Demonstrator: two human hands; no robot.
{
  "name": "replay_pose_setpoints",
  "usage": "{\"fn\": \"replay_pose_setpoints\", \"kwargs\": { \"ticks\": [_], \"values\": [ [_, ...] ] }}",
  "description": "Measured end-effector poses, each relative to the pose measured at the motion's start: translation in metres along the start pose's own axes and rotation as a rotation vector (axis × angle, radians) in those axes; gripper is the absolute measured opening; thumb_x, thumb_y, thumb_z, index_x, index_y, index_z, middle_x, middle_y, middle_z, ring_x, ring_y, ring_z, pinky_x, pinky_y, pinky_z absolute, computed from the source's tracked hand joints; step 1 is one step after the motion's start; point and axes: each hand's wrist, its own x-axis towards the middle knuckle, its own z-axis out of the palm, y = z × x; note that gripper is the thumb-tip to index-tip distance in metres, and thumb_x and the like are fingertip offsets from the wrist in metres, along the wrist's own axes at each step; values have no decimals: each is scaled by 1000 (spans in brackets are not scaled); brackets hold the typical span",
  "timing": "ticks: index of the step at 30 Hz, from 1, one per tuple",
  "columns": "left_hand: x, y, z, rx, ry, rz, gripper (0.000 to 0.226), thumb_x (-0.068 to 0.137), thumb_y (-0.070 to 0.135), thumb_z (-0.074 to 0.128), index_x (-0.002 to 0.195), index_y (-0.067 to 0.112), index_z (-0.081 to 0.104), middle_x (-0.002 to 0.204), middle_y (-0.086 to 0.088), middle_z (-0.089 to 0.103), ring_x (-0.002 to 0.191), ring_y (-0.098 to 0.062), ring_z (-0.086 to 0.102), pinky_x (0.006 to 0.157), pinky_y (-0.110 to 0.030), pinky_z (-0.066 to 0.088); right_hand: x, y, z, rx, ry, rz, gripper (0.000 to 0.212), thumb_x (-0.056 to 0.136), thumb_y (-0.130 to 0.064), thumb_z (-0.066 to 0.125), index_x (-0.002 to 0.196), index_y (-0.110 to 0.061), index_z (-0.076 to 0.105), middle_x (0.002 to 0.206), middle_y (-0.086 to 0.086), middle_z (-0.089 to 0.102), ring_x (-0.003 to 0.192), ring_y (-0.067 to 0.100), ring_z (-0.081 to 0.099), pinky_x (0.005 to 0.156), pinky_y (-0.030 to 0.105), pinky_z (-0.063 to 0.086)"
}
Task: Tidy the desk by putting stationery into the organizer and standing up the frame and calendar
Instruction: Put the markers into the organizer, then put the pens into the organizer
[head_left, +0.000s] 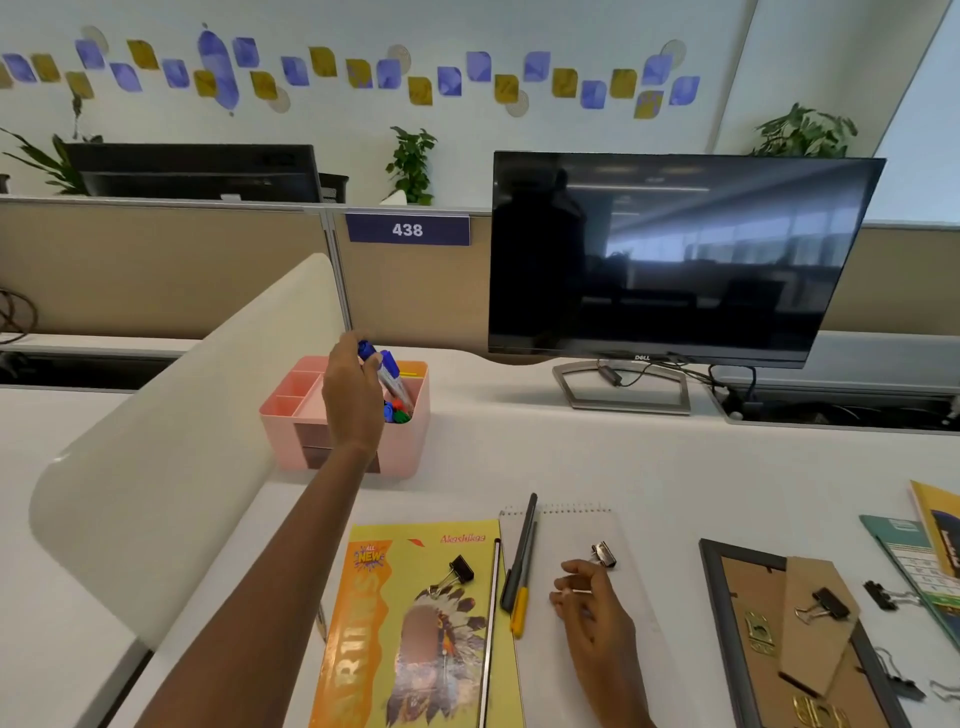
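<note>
Pink plastic desk organizer (415, 447) is sitting toward the far edge of the white surface (571, 447), to the left of a dark flat monitor (670, 254). The left hand (350, 395) is reaching out over it, its fingers (363, 358) curling around a bunch of blue-capped markers (387, 371). The markers are tilting down into the organizer's right-hand compartment, where small blue, green and red items are lying.

The right hand (592, 613) is resting near the front edge on a white spiral notepad (576, 530), fingers loosely curled and gripping nothing that can be made out. A silver binder clip (603, 554) is lying just beyond the fingertips. Two pens, one dark grey (519, 551) and one with a yellow end (521, 597), are lying side by side along the notepad's left edge. Left of them, a yellow illustrated book (415, 623) is lying flat with a black binder clip (460, 569) on its cover.

Toward the front right corner, a dark-framed picture frame (748, 597) is lying face down, with another black clip (831, 603) on its cardboard stand. A teal calendar (914, 566) is lying flat at the right edge.
</note>
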Motion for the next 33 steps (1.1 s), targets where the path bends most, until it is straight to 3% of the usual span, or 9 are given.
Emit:
{"fn": "replay_pose_setpoints", "kwargs": {
  "ticks": [3, 6, 9, 13, 20, 25, 28, 31, 33],
  "values": [
    [6, -14, 12, 87, -163, -95, 28, 96, 5, 43, 122, 1, 53, 121, -19, 57, 108, -30, 55, 86, -33, 46, 1, 2, 2, -3, 4, -18, 46, 89, -10, 49, 88, -56, 50, 91, -5, 63, 92, -9, 59, 69, 1, 47],
    [12, -20, 23, 214, -289, -128, 32, 98, 8, 39, 128, 2, 48, 128, -20, 52, 114, -33, 52, 92, -38, 44, 0, -1, 2, 9, 17, -40, 42, 85, -33, 55, 84, -72, 42, 91, -9, 62, 91, -13, 59, 68, -1, 46],
    [21, -26, 33, 302, -409, -127, 34, 98, 9, 40, 131, 1, 41, 130, -19, 50, 115, -33, 50, 94, -40, 43, 0, 3, 0, -34, 22, -56, 69, 88, -6, 50, 84, -74, 40, 89, -6, 63, 89, -14, 59, 69, -2, 45],
    [30, -35, 43, 350, -482, -131, 36, 98, 11, 38, 133, 3, 37, 135, -18, 46, 118, -32, 48, 97, -42, 43, 2, 4, 0, -65, 15, -54, 72, 88, -1, 48, 87, -72, 41, 90, -7, 63, 87, -16, 59, 69, -3, 44],
    [11, -30, 47, 315, -295, 5, 31, 96, 12, 38, 118, 1, 56, 124, -18, 53, 108, -36, 52, 85, -43, 43, 1, 6, 1, -87, 1, -59, 43, 87, 4, 48, 88, -39, 52, 88, 3, 64, 86, -14, 60, 69, -2, 45],
    [-15, -31, 37, 343, -230, 225, 36, 87, 14, 37, 96, -6, 65, 95, -26, 63, 84, -43, 59, 70, -44, 48, 1, 7, 1, -155, 6, -140, 44, 86, -2, 51, 84, -46, 55, 89, -7, 62, 90, -16, 57, 70, -4, 43],
    [-29, -31, 30, 375, -179, 303, 34, 84, 12, 41, 102, -4, 64, 106, -26, 63, 102, -45, 58, 81, -49, 50, 3, 8, 3, -317, -31, -220, 33, 85, -9, 48, 82, -42, 53, 93, -23, 53, 96, -21, 48, 76, -8, 36],
    [-51, -31, 22, 367, -109, 407, 33, 86, 12, 41, 110, -1, 61, 120, -26, 59, 116, -45, 51, 92, -52, 44, 8, 8, 9, -521, -89, -326, 37, 76, -9, 51, 102, -36, 51, 98, -10, 62, 99, -7, 45, 84, -6, 31],
    [-70, -33, 17, 362, -107, 507, 36, 87, 14, 37, 117, 5, 54, 127, -24, 55, 123, -43, 45, 98, -52, 38, 14, 5, 11, -641, -143, -425, 45, 76, -5, 54, 112, -31, 52, 109, -1, 64, 101, 4, 53, 79, 6, 46]
  ]
}}
